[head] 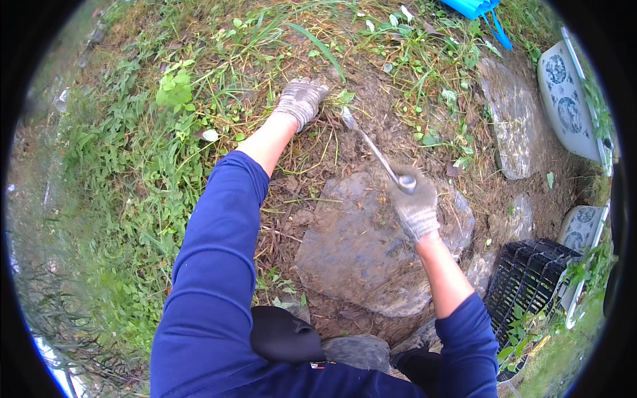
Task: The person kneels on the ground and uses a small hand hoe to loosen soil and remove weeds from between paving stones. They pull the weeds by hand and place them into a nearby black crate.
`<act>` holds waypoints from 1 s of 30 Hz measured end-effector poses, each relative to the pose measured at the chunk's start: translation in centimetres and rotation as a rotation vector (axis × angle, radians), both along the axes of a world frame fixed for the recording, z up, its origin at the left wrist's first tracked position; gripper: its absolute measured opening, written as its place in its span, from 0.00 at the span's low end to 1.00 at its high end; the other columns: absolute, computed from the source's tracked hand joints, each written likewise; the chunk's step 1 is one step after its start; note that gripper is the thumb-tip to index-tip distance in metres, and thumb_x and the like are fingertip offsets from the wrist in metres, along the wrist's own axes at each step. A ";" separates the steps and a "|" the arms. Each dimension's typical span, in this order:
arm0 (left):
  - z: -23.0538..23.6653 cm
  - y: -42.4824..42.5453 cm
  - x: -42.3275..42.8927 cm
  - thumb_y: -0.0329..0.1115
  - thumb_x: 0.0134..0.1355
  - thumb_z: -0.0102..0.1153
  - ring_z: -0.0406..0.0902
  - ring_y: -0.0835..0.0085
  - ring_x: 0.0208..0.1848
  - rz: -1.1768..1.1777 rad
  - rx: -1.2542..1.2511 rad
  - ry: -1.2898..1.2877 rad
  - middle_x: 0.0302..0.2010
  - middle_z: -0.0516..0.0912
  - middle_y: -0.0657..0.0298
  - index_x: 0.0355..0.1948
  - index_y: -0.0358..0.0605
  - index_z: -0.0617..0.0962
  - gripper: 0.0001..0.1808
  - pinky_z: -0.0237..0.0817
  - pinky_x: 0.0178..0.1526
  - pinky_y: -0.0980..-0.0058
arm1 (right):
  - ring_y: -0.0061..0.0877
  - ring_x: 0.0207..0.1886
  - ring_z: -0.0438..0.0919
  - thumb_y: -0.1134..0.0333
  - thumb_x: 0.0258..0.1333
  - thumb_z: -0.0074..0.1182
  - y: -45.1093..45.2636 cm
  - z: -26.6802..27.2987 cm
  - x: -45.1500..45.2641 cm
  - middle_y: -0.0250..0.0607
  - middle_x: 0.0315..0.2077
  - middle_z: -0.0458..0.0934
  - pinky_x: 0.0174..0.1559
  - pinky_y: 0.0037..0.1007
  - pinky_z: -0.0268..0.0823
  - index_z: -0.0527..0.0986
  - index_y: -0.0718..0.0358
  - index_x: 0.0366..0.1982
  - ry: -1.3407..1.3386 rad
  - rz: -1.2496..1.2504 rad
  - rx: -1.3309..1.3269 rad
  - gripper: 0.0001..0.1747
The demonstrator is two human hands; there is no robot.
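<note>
My left hand (301, 102), in a grey knit glove, is closed around low weeds (343, 98) at the edge of a patch of bare soil. Its fingertips are hidden beneath the hand, and leafy stems stick out on its right side. A metal hand weeding tool (374, 149) slants up and left from my right hand (414, 201), also gloved. Its flattened head points at the soil, just right of the weeds. The rounded silver end of the handle shows at the right glove. Below that hand lies a large flat stone (358, 248).
Green weeds (119, 174) cover the ground on the left. To the right are another flat stone (510, 114), a patterned pale basin (570, 102), a second basin (582, 226) and a black plastic crate (527, 278). A blue bag (470, 7) lies at the top.
</note>
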State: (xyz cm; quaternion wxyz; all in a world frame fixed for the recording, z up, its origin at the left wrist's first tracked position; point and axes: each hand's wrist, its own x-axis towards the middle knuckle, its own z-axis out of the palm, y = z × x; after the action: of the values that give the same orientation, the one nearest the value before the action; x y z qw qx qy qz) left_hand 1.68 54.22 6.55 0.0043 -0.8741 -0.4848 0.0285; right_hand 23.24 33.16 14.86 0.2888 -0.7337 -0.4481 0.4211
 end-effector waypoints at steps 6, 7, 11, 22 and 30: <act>0.9 -0.5 -0.3 0.30 0.51 0.54 0.76 0.59 0.50 0.111 -0.044 -0.044 0.46 0.80 0.56 0.49 0.53 0.76 0.22 0.67 0.50 0.61 | 0.18 0.29 0.78 0.70 0.49 0.58 6.9 -1.1 -3.1 0.33 0.25 0.80 0.35 0.21 0.70 0.77 0.60 0.41 -0.310 0.135 0.098 0.14; 1.1 -0.5 -0.4 0.29 0.52 0.53 0.75 0.60 0.51 0.088 -0.091 -0.005 0.47 0.79 0.57 0.50 0.54 0.75 0.22 0.67 0.51 0.61 | 0.18 0.29 0.78 0.69 0.49 0.58 6.3 -1.1 -3.3 0.34 0.25 0.80 0.35 0.21 0.70 0.77 0.60 0.41 -0.350 0.178 0.179 0.14; 0.7 -0.5 -0.5 0.29 0.53 0.51 0.75 0.61 0.52 0.029 -0.011 -0.025 0.47 0.80 0.56 0.53 0.57 0.75 0.24 0.66 0.54 0.62 | 0.25 0.30 0.81 0.65 0.49 0.56 0.3 0.1 -1.7 0.40 0.25 0.82 0.36 0.26 0.72 0.75 0.55 0.43 -0.178 -0.076 0.030 0.16; -3.6 1.9 -1.2 0.21 0.48 0.51 0.71 0.66 0.59 0.077 -0.500 -0.628 0.55 0.76 0.57 0.57 0.45 0.72 0.30 0.60 0.60 0.71 | 0.35 0.38 0.81 0.63 0.52 0.51 7.6 1.9 -2.0 0.43 0.34 0.82 0.39 0.36 0.72 0.64 0.50 0.61 -0.511 0.254 0.101 0.31; -15.2 19.4 -1.7 0.20 0.45 0.51 0.51 0.63 0.70 -0.284 -0.457 -0.265 0.69 0.56 0.53 0.68 0.43 0.55 0.44 0.39 0.70 0.71 | 0.40 0.34 0.81 0.62 0.41 0.57 -5.7 1.8 1.7 0.47 0.28 0.82 0.33 0.42 0.70 0.78 0.60 0.44 -0.259 0.112 -0.002 0.23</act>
State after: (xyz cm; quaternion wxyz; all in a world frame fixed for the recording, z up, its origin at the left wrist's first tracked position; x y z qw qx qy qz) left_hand 0.02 73.65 -8.64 -0.2519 -0.9076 -0.3353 0.0214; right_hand 24.91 27.46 16.70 0.2040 -0.7561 -0.5214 0.3389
